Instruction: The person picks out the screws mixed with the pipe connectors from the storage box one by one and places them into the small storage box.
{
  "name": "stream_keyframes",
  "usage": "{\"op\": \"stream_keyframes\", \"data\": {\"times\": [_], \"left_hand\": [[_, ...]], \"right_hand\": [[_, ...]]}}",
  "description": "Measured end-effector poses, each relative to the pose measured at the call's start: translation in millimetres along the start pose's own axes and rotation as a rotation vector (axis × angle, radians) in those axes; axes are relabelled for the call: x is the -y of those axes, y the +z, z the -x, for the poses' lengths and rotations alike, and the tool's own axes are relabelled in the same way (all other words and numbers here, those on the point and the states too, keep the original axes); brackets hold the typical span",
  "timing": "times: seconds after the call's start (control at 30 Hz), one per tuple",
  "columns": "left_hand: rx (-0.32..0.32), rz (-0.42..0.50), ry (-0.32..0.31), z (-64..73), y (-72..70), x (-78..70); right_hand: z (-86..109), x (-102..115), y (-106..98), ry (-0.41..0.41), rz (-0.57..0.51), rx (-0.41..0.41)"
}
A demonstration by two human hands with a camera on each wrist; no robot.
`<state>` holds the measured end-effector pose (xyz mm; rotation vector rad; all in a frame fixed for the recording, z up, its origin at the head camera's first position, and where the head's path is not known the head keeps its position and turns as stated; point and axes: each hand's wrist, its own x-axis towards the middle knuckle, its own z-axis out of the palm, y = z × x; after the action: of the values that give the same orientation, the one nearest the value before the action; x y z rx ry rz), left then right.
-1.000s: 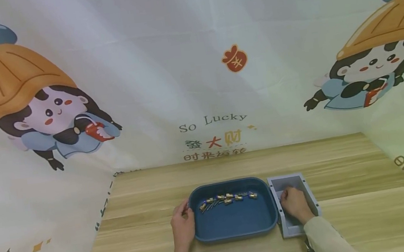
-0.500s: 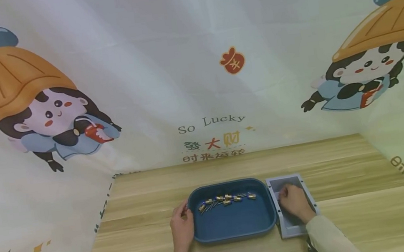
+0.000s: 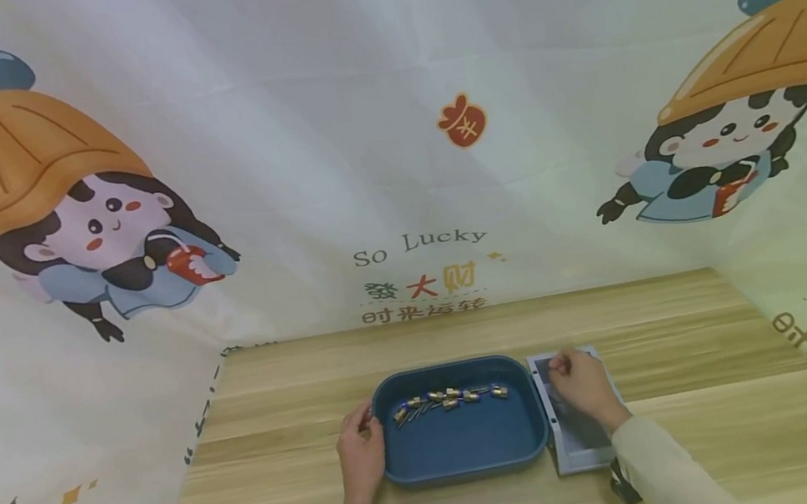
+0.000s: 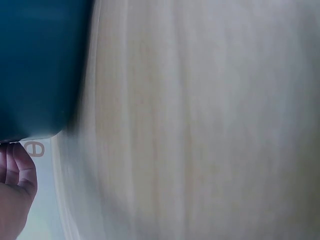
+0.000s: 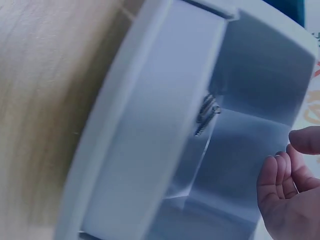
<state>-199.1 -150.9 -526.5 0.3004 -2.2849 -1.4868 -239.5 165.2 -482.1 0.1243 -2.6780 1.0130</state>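
A deep blue plastic tray (image 3: 468, 471) sits on the table, with several brass-coloured pieces on thin metal stems (image 3: 450, 397) along its far side. My left hand (image 3: 362, 455) holds the tray's left end, fingertips at the rim; in the left wrist view the fingertips disappear behind it. Close on the right stands a grey box (image 3: 586, 461). My right hand (image 3: 582, 390) is over its far part, thumb and fingertips drawn together. I cannot tell whether something small is between them. Inside the box, small ridged metal pieces (image 5: 207, 115) lie against one wall.
Pale wood-grain table (image 3: 692, 385) extends around both containers. A printed cloth wall (image 3: 333, 168) rises behind the table, with more cloth on both sides. Tray and box stand side by side, nearly touching.
My right hand has risen from inside the grey box toward its far edge, fingertips still together. The left hand keeps its place on the tray. The head view has shifted slightly.
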Motion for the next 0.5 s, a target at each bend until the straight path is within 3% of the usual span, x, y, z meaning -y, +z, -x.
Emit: {"op": "stream_keyframes", "data": {"times": [0.5], "left_hand": [[0.001,-0.011,-0.002,-0.4,-0.8,0.9]], "right_hand": [[-9.6,32,1,0.01,-0.102,0.046]]}}
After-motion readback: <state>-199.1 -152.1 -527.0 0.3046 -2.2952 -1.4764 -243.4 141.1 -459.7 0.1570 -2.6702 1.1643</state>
